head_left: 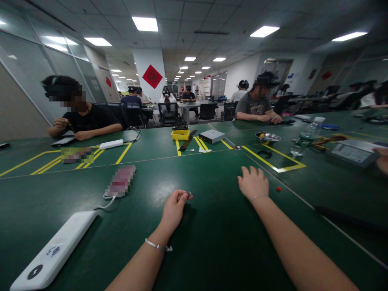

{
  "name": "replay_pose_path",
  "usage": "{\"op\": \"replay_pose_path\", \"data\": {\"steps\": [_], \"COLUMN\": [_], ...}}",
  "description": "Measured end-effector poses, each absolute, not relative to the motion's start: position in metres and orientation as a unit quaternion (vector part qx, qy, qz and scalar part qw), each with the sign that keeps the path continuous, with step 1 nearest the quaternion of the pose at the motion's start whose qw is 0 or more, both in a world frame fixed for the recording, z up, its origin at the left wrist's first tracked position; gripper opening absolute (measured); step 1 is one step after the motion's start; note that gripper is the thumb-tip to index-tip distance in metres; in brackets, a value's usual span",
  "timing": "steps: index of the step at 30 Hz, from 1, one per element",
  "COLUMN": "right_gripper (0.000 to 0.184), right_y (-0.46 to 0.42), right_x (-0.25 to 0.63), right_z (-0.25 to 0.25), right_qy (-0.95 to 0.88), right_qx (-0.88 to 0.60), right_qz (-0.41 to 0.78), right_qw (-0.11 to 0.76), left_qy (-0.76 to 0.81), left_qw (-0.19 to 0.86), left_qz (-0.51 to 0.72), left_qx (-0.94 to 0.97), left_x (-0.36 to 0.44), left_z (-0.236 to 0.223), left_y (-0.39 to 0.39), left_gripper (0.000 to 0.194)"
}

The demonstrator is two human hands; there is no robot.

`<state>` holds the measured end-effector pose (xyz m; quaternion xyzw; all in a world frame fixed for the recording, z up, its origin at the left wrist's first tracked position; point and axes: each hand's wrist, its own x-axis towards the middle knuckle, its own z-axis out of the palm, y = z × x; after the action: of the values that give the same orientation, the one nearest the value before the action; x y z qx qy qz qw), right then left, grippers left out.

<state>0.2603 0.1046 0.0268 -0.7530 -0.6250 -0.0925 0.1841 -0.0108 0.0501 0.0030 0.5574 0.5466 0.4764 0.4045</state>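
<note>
My left hand (176,208) is closed in a pinch above the green table. Between its thumb and forefinger is a small dark metallic piece (189,193), too small to name. Off to the right, my right hand (254,184) lies palm down with its fingers spread, holding nothing. A small red piece (279,188) rests on the tabletop just right of that hand. Beyond my right fingers is a dark curved piece (264,154) inside a yellow taped outline.
A white power bank (57,246) and a cabled phone (121,181) lie at left. Farther back are a yellow bin (180,135), a grey metal box (211,136), a metal bowl (268,137), a plastic bottle (311,131) and a power supply unit (353,152). Other people sit across the table.
</note>
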Motion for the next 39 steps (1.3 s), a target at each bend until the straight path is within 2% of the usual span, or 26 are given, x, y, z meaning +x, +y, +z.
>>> {"op": "replay_pose_path", "data": {"steps": [3, 6, 15, 17, 21, 25, 28, 32, 35, 39], "right_gripper": [0.046, 0.039, 0.030, 0.026, 0.020, 0.015, 0.022, 0.023, 0.030, 0.019], "right_y": [0.115, 0.118, 0.118, 0.119, 0.120, 0.112, 0.100, 0.080, 0.069, 0.064], "right_x": [0.320, 0.352, 0.347, 0.336, 0.286, 0.225, 0.193, 0.169, 0.161, 0.155], "right_z": [0.013, 0.003, 0.012, 0.015, 0.015, 0.012, 0.014, 0.019, 0.021, 0.022], "right_qy": [-0.490, -0.466, -0.493, -0.506, -0.495, -0.477, -0.406, -0.306, -0.289, -0.303], "right_qx": [-0.863, -0.881, -0.862, -0.840, -0.705, -0.534, -0.438, -0.378, -0.345, -0.353], "right_qz": [-0.039, 0.000, 0.016, 0.073, 0.303, 0.514, 0.656, 0.776, 0.815, 0.809], "right_qw": [0.115, 0.086, 0.118, 0.183, 0.408, 0.472, 0.462, 0.401, 0.365, 0.358], "left_qy": [0.530, 0.534, 0.560, 0.558, 0.544, 0.533, 0.531, 0.527, 0.520, 0.516], "left_qw": [0.421, 0.415, 0.389, 0.391, 0.404, 0.416, 0.415, 0.405, 0.412, 0.421], "left_qz": [0.510, 0.512, 0.491, 0.492, 0.500, 0.504, 0.502, 0.502, 0.509, 0.518], "left_qx": [0.530, 0.529, 0.542, 0.542, 0.539, 0.537, 0.542, 0.553, 0.548, 0.536], "left_x": [-0.010, -0.010, -0.014, -0.013, -0.012, -0.012, -0.012, -0.012, -0.011, -0.011], "left_z": [-0.001, -0.004, -0.001, 0.000, 0.000, -0.002, -0.003, -0.002, -0.001, 0.001], "left_y": [0.054, 0.056, 0.052, 0.052, 0.053, 0.053, 0.053, 0.052, 0.052, 0.051], "left_gripper": [0.010, 0.014, 0.020, 0.019, 0.021, 0.022, 0.023, 0.026, 0.022, 0.017]}}
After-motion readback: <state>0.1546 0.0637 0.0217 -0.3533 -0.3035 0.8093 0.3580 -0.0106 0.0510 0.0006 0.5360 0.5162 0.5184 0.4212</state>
